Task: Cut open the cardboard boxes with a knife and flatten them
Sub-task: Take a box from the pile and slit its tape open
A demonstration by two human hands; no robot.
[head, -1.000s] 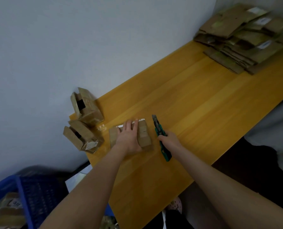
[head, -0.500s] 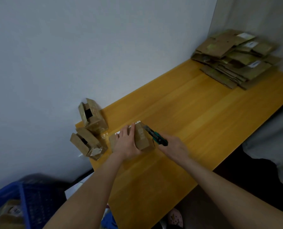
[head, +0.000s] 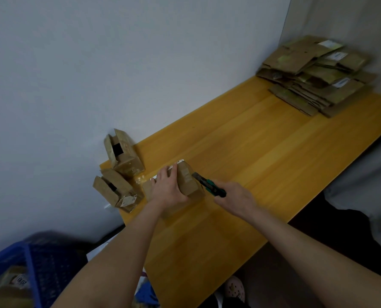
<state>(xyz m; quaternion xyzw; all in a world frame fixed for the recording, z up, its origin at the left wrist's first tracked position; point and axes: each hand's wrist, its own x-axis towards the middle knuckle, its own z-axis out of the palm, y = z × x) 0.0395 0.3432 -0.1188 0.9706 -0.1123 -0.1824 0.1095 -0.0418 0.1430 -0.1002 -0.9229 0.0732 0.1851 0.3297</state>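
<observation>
A small brown cardboard box (head: 188,182) lies on the yellow wooden table (head: 263,152) near its left end. My left hand (head: 167,187) rests flat on top of the box and presses it down. My right hand (head: 236,197) grips a green and black utility knife (head: 208,184), whose tip touches the box's right side. Two more small boxes with open flaps stand at the table's left corner by the wall, one (head: 124,153) behind the other (head: 116,190).
A stack of flattened cardboard (head: 314,72) lies at the far right corner of the table. A blue plastic crate (head: 29,265) with cardboard in it stands on the floor at lower left. A white wall runs along the table's back edge.
My right hand lifted the knife off the table and swung its tip to the box's right side. My left hand stayed on the box.
</observation>
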